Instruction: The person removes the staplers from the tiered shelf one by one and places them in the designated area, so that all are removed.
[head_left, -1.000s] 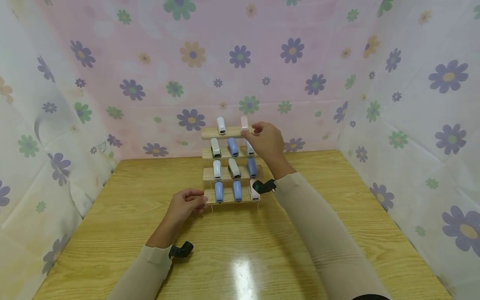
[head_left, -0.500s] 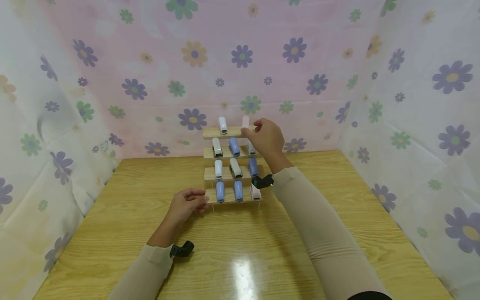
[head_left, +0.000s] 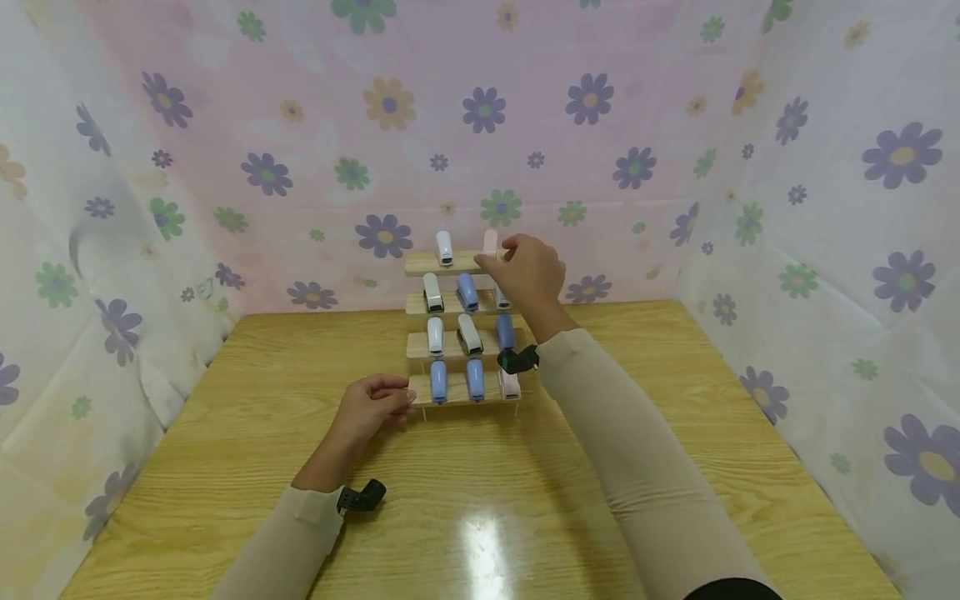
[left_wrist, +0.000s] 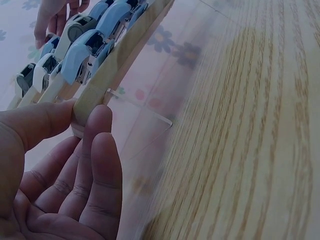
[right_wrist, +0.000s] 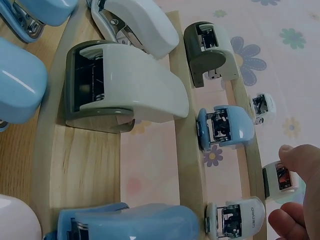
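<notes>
A tiered wooden display rack (head_left: pixel 418 389) holds small staplers in rows. On its top tier, at the right, stands a pink stapler (head_left: pixel 490 241). My right hand (head_left: pixel 534 275) pinches this stapler, thumb across its front and fingers on its right side; the right wrist view shows the thumb (right_wrist: pixel 296 159) on its body. At the lowest tier, my left hand (head_left: pixel 367 412) grips the left end of the board (left_wrist: pixel 90 95) between thumb and forefinger, with the other fingers curled below. Left of the pink stapler stands a white stapler (head_left: pixel 444 247) on the same tier.
Lower tiers carry blue staplers (head_left: pixel 438 381), white staplers (head_left: pixel 435 337) and another pink stapler (head_left: pixel 509 385). Clear legs (left_wrist: pixel 145 107) prop the rack on the wooden table (head_left: pixel 300 367). Flowered cloth (head_left: pixel 315 100) surrounds the table on three sides.
My right thumb has slid slightly left across the front of the pink stapler, and the right forearm has shifted a little left. My left hand keeps its place at the lowest board.
</notes>
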